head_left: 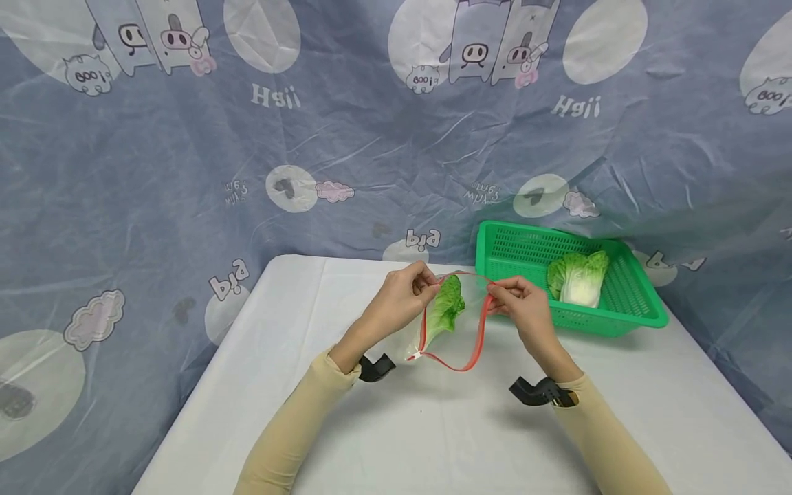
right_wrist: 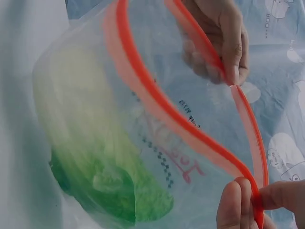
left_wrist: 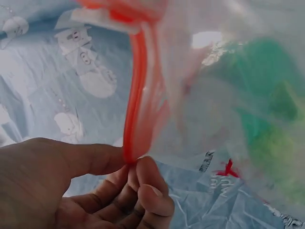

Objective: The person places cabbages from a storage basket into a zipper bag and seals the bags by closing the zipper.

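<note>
White table (head_left: 433, 440), clear bag (head_left: 433, 330), leafy lettuce (head_left: 447, 309)

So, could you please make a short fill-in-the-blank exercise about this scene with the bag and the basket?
1. Both hands pinch the ____ zip strip of the clear bag.
2. The bag holds a green ____.
3. The green basket stands beside the ____ hand.
4. The left hand pinches the strip between thumb and ____.

Missing words: red; lettuce leaf; right; fingers
</note>
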A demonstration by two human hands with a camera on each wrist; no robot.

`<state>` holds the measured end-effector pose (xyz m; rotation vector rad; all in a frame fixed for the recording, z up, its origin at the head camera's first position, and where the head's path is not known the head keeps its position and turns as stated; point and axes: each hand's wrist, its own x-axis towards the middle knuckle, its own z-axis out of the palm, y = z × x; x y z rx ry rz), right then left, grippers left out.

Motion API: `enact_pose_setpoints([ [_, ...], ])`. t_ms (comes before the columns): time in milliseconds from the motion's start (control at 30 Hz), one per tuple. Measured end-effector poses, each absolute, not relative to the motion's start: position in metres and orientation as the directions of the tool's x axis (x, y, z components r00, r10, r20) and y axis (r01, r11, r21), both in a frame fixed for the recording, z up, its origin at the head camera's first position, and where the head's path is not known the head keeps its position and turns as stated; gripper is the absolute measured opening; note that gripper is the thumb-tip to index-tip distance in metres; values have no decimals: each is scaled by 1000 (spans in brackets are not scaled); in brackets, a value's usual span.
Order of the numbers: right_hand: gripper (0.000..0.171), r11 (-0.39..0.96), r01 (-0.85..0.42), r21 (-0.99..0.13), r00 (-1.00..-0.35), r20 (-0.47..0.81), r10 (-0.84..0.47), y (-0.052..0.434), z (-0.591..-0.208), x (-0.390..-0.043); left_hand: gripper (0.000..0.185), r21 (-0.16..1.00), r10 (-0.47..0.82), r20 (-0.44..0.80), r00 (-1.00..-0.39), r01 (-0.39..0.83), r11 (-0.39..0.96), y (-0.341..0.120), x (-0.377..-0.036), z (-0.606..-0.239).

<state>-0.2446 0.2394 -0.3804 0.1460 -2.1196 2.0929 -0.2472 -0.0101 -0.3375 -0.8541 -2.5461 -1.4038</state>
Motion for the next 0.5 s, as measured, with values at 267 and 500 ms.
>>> enact_pose_setpoints([
  [267, 28, -33, -187, -982, -977, 183, 108, 237, -376, -240, 25, 632, 566, 151, -810, 520, 575, -16, -227, -332],
  [500, 26, -49, -182, -982, -974, 173, 147, 239, -372, -241, 36, 368, 726, -118, -678, 649, 666, -14, -199, -329],
])
